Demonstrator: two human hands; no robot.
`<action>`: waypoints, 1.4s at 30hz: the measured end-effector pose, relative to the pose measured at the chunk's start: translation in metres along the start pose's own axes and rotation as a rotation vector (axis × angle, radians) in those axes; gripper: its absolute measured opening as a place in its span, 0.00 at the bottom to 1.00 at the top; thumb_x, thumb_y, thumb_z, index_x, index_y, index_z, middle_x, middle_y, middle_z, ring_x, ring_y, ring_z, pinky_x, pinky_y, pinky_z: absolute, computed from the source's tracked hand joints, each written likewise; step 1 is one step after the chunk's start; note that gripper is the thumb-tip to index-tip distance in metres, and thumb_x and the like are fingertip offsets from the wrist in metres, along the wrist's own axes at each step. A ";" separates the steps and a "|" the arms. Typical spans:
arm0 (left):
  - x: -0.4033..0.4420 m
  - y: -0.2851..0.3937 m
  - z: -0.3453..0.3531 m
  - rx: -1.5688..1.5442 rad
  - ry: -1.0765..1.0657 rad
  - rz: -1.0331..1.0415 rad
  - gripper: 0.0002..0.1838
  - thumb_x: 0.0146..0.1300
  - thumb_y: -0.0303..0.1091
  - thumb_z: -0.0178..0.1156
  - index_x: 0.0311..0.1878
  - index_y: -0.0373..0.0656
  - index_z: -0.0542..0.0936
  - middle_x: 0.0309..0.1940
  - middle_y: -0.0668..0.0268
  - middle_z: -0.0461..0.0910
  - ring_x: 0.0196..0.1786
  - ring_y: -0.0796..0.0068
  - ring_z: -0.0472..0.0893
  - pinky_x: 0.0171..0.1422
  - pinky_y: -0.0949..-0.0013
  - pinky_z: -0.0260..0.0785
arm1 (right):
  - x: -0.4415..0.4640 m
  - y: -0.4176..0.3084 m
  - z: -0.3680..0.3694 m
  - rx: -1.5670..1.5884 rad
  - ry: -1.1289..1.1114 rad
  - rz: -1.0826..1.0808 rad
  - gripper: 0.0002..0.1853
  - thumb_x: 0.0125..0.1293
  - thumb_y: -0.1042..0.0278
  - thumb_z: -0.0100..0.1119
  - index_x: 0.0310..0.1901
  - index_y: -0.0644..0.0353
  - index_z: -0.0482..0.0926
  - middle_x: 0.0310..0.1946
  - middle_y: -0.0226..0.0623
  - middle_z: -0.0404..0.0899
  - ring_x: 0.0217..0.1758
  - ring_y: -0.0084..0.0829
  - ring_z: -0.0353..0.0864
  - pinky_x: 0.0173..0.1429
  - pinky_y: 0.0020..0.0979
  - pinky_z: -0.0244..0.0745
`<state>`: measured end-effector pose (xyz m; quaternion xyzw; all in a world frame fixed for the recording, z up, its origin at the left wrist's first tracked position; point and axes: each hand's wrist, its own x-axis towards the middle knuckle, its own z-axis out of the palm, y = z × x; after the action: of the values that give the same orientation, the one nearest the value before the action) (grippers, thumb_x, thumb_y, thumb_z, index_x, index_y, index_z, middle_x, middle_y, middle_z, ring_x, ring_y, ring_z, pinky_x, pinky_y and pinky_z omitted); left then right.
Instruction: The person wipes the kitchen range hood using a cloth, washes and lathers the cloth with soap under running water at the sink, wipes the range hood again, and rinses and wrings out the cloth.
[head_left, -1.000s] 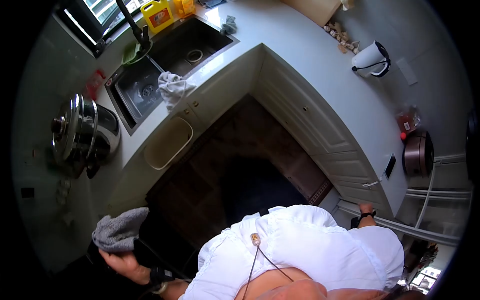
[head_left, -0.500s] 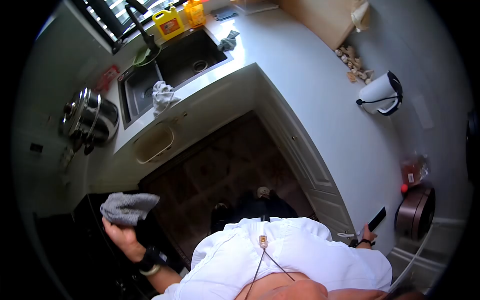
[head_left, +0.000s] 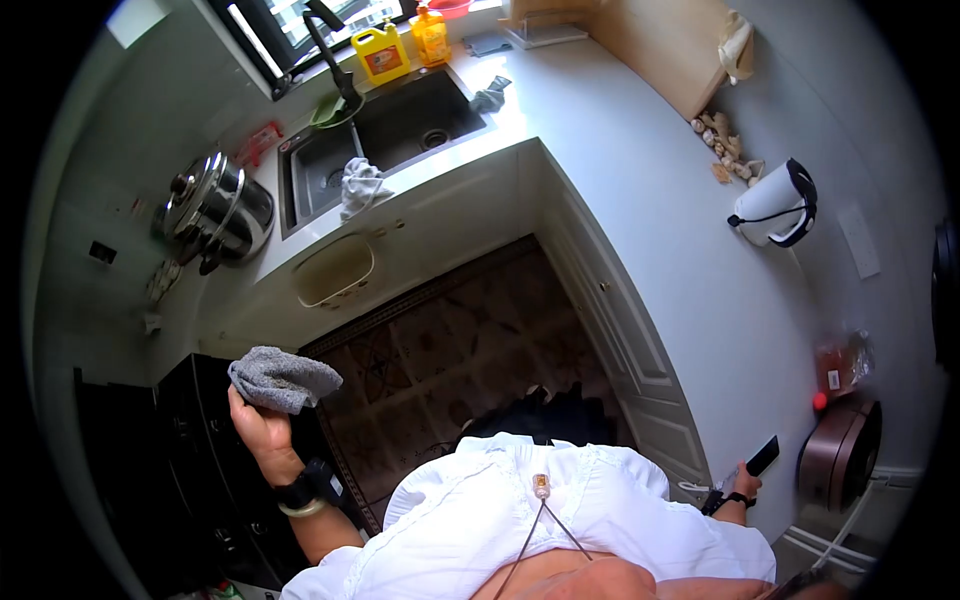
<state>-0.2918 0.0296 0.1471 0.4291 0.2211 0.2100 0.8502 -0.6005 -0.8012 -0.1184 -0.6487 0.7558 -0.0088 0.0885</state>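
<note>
A grey cloth is bunched up in my left hand, with the fingers mostly hidden behind it. It is held in the air beside the black cabinet front, away from the counter. At the far right, my right hand is at the counter's near end, its fingers closed around the lower end of a black smartphone. A white cable shows beside that wrist.
Ahead is a double sink with a black faucet and a pale rag over its edge. A steel pot stands left. Along the right counter are a white kettle and a brown rounded appliance.
The view has tilted and shifted, so the sink and counter appear further right. My left hand appears slightly higher with the grey cloth. My right hand keeps the smartphone at nearly the same place.
</note>
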 end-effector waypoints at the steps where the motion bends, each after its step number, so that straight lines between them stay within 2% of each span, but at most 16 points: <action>1: -0.002 0.004 -0.003 0.001 0.013 0.012 0.18 0.69 0.40 0.43 0.49 0.37 0.76 0.48 0.62 0.78 0.52 0.65 0.76 0.60 0.62 0.67 | -0.005 -0.010 -0.005 -0.015 -0.014 0.020 0.45 0.43 0.48 0.71 0.58 0.72 0.66 0.52 0.54 0.76 0.55 0.54 0.75 0.60 0.44 0.70; 4: -0.004 0.005 -0.022 -0.017 0.034 0.033 0.18 0.69 0.41 0.43 0.49 0.38 0.76 0.48 0.62 0.78 0.52 0.65 0.75 0.60 0.62 0.67 | 0.020 -0.007 0.007 0.445 -0.391 0.051 0.37 0.44 0.54 0.69 0.53 0.73 0.72 0.51 0.50 0.76 0.53 0.51 0.75 0.55 0.51 0.71; 5: -0.004 0.002 -0.026 -0.027 0.033 0.024 0.18 0.70 0.41 0.43 0.49 0.38 0.76 0.48 0.62 0.78 0.53 0.65 0.75 0.61 0.61 0.66 | 0.023 -0.011 0.006 0.329 -0.394 0.105 0.33 0.43 0.56 0.65 0.50 0.71 0.74 0.52 0.49 0.73 0.51 0.51 0.72 0.49 0.62 0.68; 8: 0.002 0.000 -0.039 -0.055 0.024 0.009 0.19 0.70 0.42 0.42 0.50 0.39 0.76 0.49 0.63 0.77 0.54 0.66 0.74 0.62 0.61 0.65 | 0.042 0.010 0.029 0.303 -0.562 0.060 0.32 0.43 0.55 0.63 0.50 0.68 0.74 0.54 0.51 0.70 0.51 0.55 0.71 0.44 0.69 0.65; 10: 0.002 0.001 -0.042 -0.050 0.014 0.031 0.19 0.70 0.42 0.42 0.49 0.39 0.76 0.48 0.63 0.78 0.53 0.66 0.75 0.61 0.61 0.66 | 0.038 0.026 0.027 0.324 -0.637 0.061 0.30 0.42 0.53 0.60 0.45 0.67 0.75 0.50 0.52 0.71 0.49 0.57 0.71 0.42 0.63 0.69; 11: 0.003 0.002 -0.046 -0.055 -0.001 0.039 0.19 0.69 0.41 0.42 0.49 0.39 0.76 0.48 0.62 0.78 0.53 0.65 0.75 0.61 0.61 0.66 | 0.019 0.029 0.015 0.312 -0.581 0.124 0.23 0.49 0.57 0.62 0.43 0.66 0.75 0.41 0.48 0.75 0.39 0.46 0.76 0.35 0.48 0.74; 16: 0.023 -0.001 -0.076 -0.122 -0.020 -0.008 0.19 0.69 0.41 0.41 0.49 0.39 0.77 0.48 0.62 0.79 0.53 0.64 0.76 0.61 0.60 0.67 | -0.046 0.048 0.002 0.310 -0.505 0.134 0.22 0.49 0.58 0.62 0.43 0.66 0.75 0.40 0.47 0.75 0.39 0.45 0.76 0.35 0.48 0.74; 18: 0.028 -0.006 -0.075 -0.140 0.076 -0.052 0.18 0.68 0.40 0.43 0.46 0.39 0.77 0.46 0.62 0.79 0.50 0.65 0.77 0.58 0.61 0.68 | -0.064 0.053 0.006 0.310 -0.500 0.122 0.22 0.49 0.58 0.62 0.42 0.66 0.75 0.40 0.47 0.76 0.38 0.45 0.76 0.35 0.47 0.74; 23: 0.052 -0.025 -0.088 -0.118 -0.016 -0.092 0.17 0.69 0.40 0.42 0.46 0.39 0.77 0.45 0.63 0.79 0.50 0.66 0.77 0.58 0.62 0.68 | -0.097 0.063 0.010 0.324 -0.499 0.107 0.22 0.50 0.58 0.62 0.42 0.65 0.75 0.40 0.47 0.76 0.38 0.44 0.76 0.34 0.46 0.74; 27: 0.065 -0.049 -0.074 -0.159 -0.042 -0.193 0.17 0.69 0.39 0.42 0.45 0.39 0.77 0.45 0.63 0.79 0.50 0.66 0.77 0.59 0.62 0.68 | -0.115 0.076 0.011 0.329 -0.496 0.096 0.21 0.50 0.59 0.61 0.42 0.65 0.75 0.39 0.46 0.76 0.37 0.44 0.76 0.34 0.46 0.74; 31: 0.078 -0.067 -0.060 -0.184 -0.163 -0.277 0.20 0.68 0.39 0.40 0.47 0.36 0.77 0.46 0.59 0.80 0.51 0.63 0.78 0.61 0.60 0.68 | -0.132 0.090 0.010 0.340 -0.493 0.091 0.21 0.51 0.59 0.61 0.42 0.65 0.75 0.39 0.46 0.76 0.37 0.43 0.76 0.34 0.45 0.74; 39: 0.078 -0.076 -0.019 -0.188 -0.272 -0.374 0.19 0.68 0.38 0.40 0.47 0.35 0.77 0.44 0.58 0.81 0.49 0.62 0.78 0.59 0.60 0.70 | -0.158 0.116 0.013 0.367 -0.497 0.096 0.20 0.51 0.59 0.61 0.42 0.65 0.76 0.38 0.45 0.76 0.36 0.42 0.76 0.33 0.43 0.74; 42: 0.084 -0.086 -0.023 -0.225 -0.284 -0.387 0.19 0.68 0.38 0.40 0.46 0.35 0.77 0.44 0.58 0.81 0.48 0.63 0.78 0.59 0.61 0.69 | -0.166 0.120 0.014 0.368 -0.503 0.089 0.20 0.52 0.60 0.61 0.42 0.65 0.76 0.38 0.45 0.76 0.35 0.41 0.76 0.33 0.43 0.74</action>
<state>-0.2219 0.0437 0.0475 0.3071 0.1525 0.0044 0.9394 -0.6925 -0.6182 -0.1274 -0.5700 0.7234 0.0191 0.3891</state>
